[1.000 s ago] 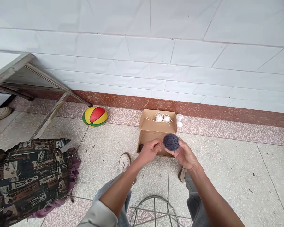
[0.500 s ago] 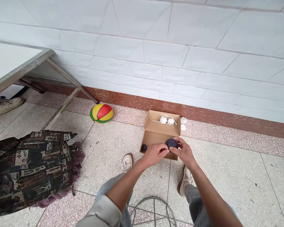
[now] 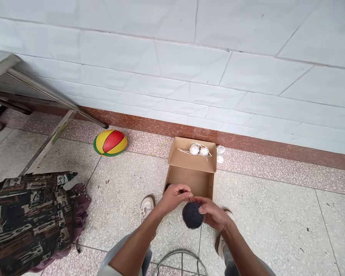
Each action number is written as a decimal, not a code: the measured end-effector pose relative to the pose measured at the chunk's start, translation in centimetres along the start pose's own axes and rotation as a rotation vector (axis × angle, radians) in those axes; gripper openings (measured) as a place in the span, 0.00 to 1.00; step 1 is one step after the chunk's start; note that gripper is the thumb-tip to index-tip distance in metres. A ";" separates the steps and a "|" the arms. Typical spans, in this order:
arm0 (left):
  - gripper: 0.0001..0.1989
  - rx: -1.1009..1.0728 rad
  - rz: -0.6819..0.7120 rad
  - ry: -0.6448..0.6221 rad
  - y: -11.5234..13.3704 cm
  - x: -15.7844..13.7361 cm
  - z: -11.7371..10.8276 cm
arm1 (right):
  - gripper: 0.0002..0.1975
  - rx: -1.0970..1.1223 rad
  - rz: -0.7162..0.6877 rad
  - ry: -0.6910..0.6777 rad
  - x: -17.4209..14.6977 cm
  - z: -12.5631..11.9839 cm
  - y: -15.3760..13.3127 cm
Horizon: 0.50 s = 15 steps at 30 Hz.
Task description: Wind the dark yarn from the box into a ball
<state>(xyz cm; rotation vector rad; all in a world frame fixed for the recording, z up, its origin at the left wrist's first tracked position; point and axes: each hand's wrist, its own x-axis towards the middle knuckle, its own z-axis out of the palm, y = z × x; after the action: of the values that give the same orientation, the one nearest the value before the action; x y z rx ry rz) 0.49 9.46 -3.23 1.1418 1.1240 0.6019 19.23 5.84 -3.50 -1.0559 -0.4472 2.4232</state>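
Note:
My right hand [image 3: 214,214] is closed around one side of a dark navy ball of yarn [image 3: 192,216], held above the floor just in front of a cardboard box [image 3: 191,178]. Close beside it, my left hand [image 3: 176,197] pinches at a short dark strand of yarn [image 3: 190,199] by the ball's top. The box lies open, its lid folded back toward the wall. Two white balls of yarn [image 3: 199,149] with loose strands rest in the lid. A second dark ball [image 3: 168,186] shows at the box's left side, mostly behind my left hand.
More white yarn [image 3: 220,153] lies on the floor right of the lid. A colourful ball [image 3: 110,143] sits by the table leg [image 3: 57,96]. Patterned cloth [image 3: 28,218] covers something at left. A round metal stool frame [image 3: 181,253] stands between my legs.
The dark yarn ball has come out from over the box, nearer to me and lower in view. My right hand has moved with it. My left hand has shifted slightly left and down.

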 end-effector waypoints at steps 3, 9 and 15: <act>0.18 -0.094 -0.034 0.074 0.0 2.0 -0.1 | 0.20 0.086 0.060 -0.164 1.9 -0.2 -0.8; 0.23 -0.215 -0.076 0.268 -1.3 4.3 0.6 | 0.21 0.133 -0.050 0.023 3.0 0.0 -2.9; 0.29 -0.128 0.018 0.370 -1.1 2.7 3.5 | 0.24 0.052 -0.323 0.337 0.8 1.1 -6.7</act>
<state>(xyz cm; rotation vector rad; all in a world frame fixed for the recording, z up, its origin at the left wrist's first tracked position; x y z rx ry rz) 4.55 9.94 -5.30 0.9534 1.3671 0.9121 19.80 11.82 -0.18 -1.2342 -0.4010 1.9218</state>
